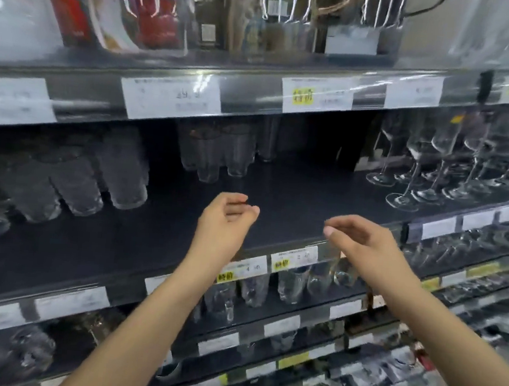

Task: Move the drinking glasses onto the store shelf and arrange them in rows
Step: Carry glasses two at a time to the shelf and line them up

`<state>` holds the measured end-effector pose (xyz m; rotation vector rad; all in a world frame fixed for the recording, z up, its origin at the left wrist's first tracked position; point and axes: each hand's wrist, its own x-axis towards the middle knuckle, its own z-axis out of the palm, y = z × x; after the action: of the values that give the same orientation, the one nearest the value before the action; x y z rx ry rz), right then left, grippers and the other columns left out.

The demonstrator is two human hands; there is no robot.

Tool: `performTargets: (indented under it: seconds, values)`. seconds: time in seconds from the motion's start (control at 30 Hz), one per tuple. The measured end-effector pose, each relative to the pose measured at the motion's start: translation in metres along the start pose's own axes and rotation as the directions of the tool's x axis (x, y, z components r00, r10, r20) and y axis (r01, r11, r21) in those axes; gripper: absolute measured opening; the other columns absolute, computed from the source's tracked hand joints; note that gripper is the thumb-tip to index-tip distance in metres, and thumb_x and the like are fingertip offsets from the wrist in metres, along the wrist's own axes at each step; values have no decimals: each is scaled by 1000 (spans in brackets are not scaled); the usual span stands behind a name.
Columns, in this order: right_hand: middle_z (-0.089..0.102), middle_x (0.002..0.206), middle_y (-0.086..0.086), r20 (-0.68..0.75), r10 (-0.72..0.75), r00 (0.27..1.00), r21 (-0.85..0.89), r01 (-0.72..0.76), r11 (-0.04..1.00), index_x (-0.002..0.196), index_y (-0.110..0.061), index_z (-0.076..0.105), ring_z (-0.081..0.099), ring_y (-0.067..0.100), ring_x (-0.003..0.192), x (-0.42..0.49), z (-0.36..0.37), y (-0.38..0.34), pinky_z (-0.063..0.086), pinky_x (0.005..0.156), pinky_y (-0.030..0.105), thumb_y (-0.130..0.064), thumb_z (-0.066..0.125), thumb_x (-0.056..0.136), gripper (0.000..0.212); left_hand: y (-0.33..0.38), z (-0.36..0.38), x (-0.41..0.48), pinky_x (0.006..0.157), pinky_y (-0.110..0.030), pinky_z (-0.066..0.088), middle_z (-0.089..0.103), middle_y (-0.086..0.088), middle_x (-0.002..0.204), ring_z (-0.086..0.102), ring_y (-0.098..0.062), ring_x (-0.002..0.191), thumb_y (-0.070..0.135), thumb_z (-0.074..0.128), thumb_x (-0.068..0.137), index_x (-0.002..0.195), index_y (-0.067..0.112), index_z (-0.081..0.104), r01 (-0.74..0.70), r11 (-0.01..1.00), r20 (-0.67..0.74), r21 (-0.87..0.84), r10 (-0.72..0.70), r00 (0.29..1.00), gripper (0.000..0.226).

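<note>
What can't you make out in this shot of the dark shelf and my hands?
Head view, all of it:
- White price labels: print smeared by motion blur.
- Clear tumblers at left: blurred, count unclear.
- Clear tall glasses at the back: tops hidden by the shelf edge above.
- Left hand and right hand: appear empty, but their palms face away.

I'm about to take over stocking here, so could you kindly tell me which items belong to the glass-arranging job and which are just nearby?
Job:
- tumblers at the left of the dark shelf
- tumbler cluster further back
- left hand and right hand, both empty

Nearby only:
- wine glasses
- price tags
- pitchers above
</note>
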<state>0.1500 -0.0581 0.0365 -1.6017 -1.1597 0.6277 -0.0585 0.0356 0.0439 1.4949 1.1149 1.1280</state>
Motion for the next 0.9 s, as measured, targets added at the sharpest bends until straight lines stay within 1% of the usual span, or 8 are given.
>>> performTargets:
  seconds: [0.1,0.2,0.27,0.4,0.53,0.63,0.77,0.9]
  values:
    - [72,99,-10,35,8,999,7,-8,1000,102,-19,72,66,2,97,40,-10,11,47,71,8,-26,71,89,15,-7,29,29,95,-28,49,64,5,110,61,-8,102,31,70,89,119,22,56,115,993,-24,-17,-116,993,34]
    - [70,105,-6,84,47,995,-82,-40,996,108,-20,69,64,10,100,91,-9,26,50,87,25,-33,73,86,26,-21,54,66,105,-33,45,60,3,119,55,-12,106,38,72,87,128,18,53,209,977,-80,-48,-212,974,49]
    - [68,110,-2,119,72,990,-122,-57,991,112,-21,67,63,15,104,125,-4,38,50,95,32,-38,74,84,34,-29,67,89,100,-27,41,55,-1,129,53,-18,111,40,71,87,135,14,49,234,972,-140,-16,-234,962,59]
    - [63,116,0,175,60,983,-114,-40,993,120,-18,61,59,16,109,184,11,56,44,91,24,-38,73,86,42,-47,81,133,90,-23,39,58,2,126,55,-16,116,36,71,88,131,9,53,140,990,-254,11,-133,958,53]
    - [61,125,1,161,20,987,-108,-3,994,127,-19,57,58,19,116,239,29,67,46,99,27,-41,71,87,48,-66,87,172,85,-17,43,64,3,116,60,-13,107,29,72,88,122,10,61,19,992,-342,124,25,939,41]
    - [59,130,0,161,-2,987,-106,19,994,134,-19,53,57,18,119,271,38,73,45,102,28,-45,69,87,56,-70,92,194,87,-11,38,59,6,119,54,-8,106,29,71,89,126,12,57,16,991,-388,132,37,921,44]
    - [60,128,-1,143,-24,989,-72,35,997,140,-18,45,57,18,117,305,55,70,45,93,22,-47,68,87,65,-74,96,219,92,-10,36,59,3,116,55,-11,109,24,71,89,125,11,55,11,990,-434,143,52,899,41]
    - [61,130,3,153,-72,986,-80,85,993,143,-18,41,59,22,117,334,80,68,48,88,25,-49,69,86,71,-76,102,241,91,1,32,58,-2,126,52,-11,116,17,71,89,130,3,52,-24,984,-510,178,113,853,47]
